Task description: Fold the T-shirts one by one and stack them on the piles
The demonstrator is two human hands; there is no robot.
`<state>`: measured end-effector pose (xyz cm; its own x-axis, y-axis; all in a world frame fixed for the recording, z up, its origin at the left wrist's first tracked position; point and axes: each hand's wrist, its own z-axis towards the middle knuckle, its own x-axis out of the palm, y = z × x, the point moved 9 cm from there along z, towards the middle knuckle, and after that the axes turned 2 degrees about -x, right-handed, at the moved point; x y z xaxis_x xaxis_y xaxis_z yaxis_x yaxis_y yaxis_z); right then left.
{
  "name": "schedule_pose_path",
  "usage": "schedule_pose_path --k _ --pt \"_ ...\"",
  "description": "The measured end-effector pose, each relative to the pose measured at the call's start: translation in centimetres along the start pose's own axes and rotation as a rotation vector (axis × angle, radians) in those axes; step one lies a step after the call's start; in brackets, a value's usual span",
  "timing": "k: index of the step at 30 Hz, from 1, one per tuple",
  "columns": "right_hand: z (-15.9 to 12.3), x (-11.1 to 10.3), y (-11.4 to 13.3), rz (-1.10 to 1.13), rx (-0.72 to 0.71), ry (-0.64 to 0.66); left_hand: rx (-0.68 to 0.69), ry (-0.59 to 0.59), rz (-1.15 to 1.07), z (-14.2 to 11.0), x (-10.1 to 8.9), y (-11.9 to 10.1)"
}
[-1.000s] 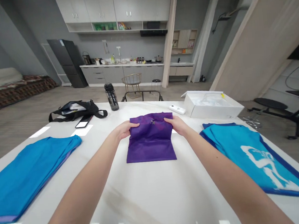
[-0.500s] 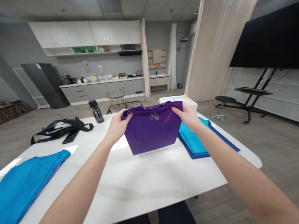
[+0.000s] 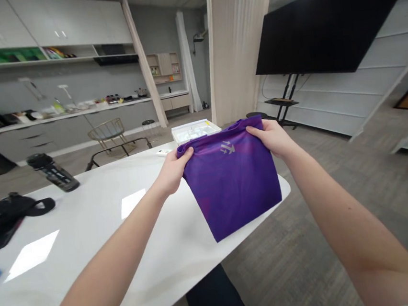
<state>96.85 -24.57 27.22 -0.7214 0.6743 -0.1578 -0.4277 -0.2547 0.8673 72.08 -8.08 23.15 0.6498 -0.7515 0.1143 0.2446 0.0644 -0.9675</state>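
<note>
Grips the purple cloth (image 3: 236, 183) by its upper corners, with left hand (image 3: 174, 170) closed on one and right hand (image 3: 272, 136) closed on the other, thumbs in front, fingers hidden behind. Has just swung it rightward from the middle of the desk (image 3: 177, 232); now holds it folded above the right end, partly covering the box (image 3: 192, 131). Seems to be carrying, rather than folding, at this point.

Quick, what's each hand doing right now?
Left hand: closed, holding the folded purple garment by its top edge.
Right hand: closed, holding the same edge.
</note>
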Motion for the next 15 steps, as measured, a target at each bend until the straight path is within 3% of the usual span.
schedule_pose_path --k 5,9,12,15 --pt "3.9 -2.5 -10.8 -0.022 0.140 -0.031 -0.206 -0.013 -0.044 6.7 2.3 10.3" --pt "7.3 -2.4 -20.1 -0.037 0.266 -0.044 -0.319 -0.076 -0.035 12.0 1.8 18.3" --pt "9.5 -1.5 -24.6 -0.029 0.309 -0.043 -0.297 -0.114 -0.026 16.1 0.5 22.0" --pt "11.7 -0.3 -27.4 -0.049 0.335 -0.026 -0.262 -0.128 0.034 19.6 -1.1 24.3"
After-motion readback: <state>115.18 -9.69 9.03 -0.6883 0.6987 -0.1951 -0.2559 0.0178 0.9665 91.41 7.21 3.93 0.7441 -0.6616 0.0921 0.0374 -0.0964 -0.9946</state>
